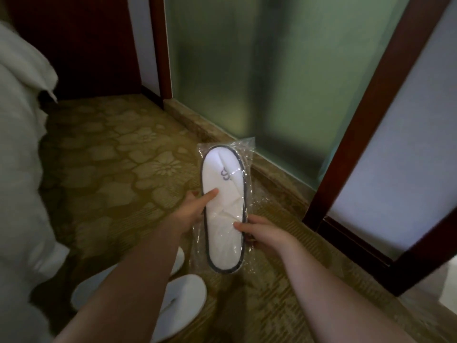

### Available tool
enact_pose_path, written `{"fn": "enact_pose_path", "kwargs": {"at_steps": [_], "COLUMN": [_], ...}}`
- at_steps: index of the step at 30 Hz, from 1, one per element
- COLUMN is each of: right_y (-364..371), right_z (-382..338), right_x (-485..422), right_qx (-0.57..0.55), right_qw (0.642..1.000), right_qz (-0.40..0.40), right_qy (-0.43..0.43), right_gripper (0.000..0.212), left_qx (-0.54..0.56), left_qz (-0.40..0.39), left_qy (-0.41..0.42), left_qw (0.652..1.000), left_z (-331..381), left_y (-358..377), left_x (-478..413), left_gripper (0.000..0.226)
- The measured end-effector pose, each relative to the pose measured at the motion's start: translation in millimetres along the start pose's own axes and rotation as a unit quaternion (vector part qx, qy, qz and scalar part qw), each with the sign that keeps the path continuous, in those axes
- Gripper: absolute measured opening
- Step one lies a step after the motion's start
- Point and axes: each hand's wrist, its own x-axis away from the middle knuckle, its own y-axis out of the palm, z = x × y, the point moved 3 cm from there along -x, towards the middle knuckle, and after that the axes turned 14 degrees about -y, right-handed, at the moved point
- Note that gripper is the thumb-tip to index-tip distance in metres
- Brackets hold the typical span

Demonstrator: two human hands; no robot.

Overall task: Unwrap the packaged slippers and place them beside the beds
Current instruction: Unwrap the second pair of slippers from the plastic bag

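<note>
Carpet (118, 169) covers the floor under us, yellow-brown with big flower shapes all over it. We hold the packaged slippers (223, 214) up above it, right in front of us, with the toe end pointing away. The pack is white with a dark rim and a small dark mark on top. The clear wrap (244, 149) is all round it, shiny and crinkled. Our left hand (193, 209) grips the left edge of the pack near the middle, with the thumb flat on top and the other fingers tucked behind. Our right hand (264, 233) pinches the right edge a bit lower down, with the thumb pressing on the wrap and the fingers curled under. Down by our left arm, two loose white slippers (183, 300) lie on the carpet, partly hidden by the arm. They are near the white bed cover (19, 144) that hangs down on the left. Past the pack stands a foggy green glass wall (259, 70). It sits on a low stone ledge (279, 179) that meets the carpet. A dark red-brown wood frame (366, 115) runs along the right side of the glass, with a pale panel (408, 120) beside it. A dark wooden board (81, 40) stands at the back on the left.
</note>
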Motion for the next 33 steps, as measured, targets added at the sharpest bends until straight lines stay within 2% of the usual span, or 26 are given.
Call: {"fn": "enact_pose_path", "kwargs": {"at_steps": [2,5,10,13,17,21,24,27,30,33], "right_y": [13,25,32,24,2,-12,-12,-9,-8,-9], "right_z": [-14,-34,-55,-65,-80,-88,-90,-94,-94,-94], "right_x": [-2,0,12,17,20,25,28,30,30,30], "right_qx": [0.044,0.102,0.222,0.192,0.166,0.130,0.148,0.163,0.181,0.191], "right_qw": [0.999,0.993,0.968,0.975,0.968,0.940,0.927,0.921,0.917,0.910], "right_qz": [-0.022,-0.048,-0.093,-0.052,0.086,0.190,0.198,0.186,0.179,0.186], "right_qy": [-0.011,-0.027,-0.064,-0.099,-0.168,-0.252,-0.283,-0.302,-0.308,-0.318], "right_gripper": [0.039,0.044,0.061,0.063,0.057,0.064,0.069,0.071,0.069,0.062], "left_qx": [0.025,0.072,0.130,0.146,0.104,0.050,0.017,-0.033,-0.059,-0.084], "left_qz": [-0.008,-0.011,0.025,0.058,0.084,0.076,0.058,0.051,0.017,0.032], "left_qy": [0.028,0.052,0.048,0.041,0.055,0.068,0.069,0.024,0.009,0.011], "left_qw": [0.999,0.996,0.990,0.987,0.990,0.993,0.996,0.998,0.998,0.996], "left_z": [7,21,28,24,26,26,24,20,18,21], "left_y": [-14,-33,-56,-63,-66,-64,-60,-54,-43,-37], "left_x": [11,25,33,37,43,45,49,52,58,56], "left_gripper": [0.075,0.088,0.066,0.059,0.035,0.042,0.046,0.051,0.051,0.058]}}
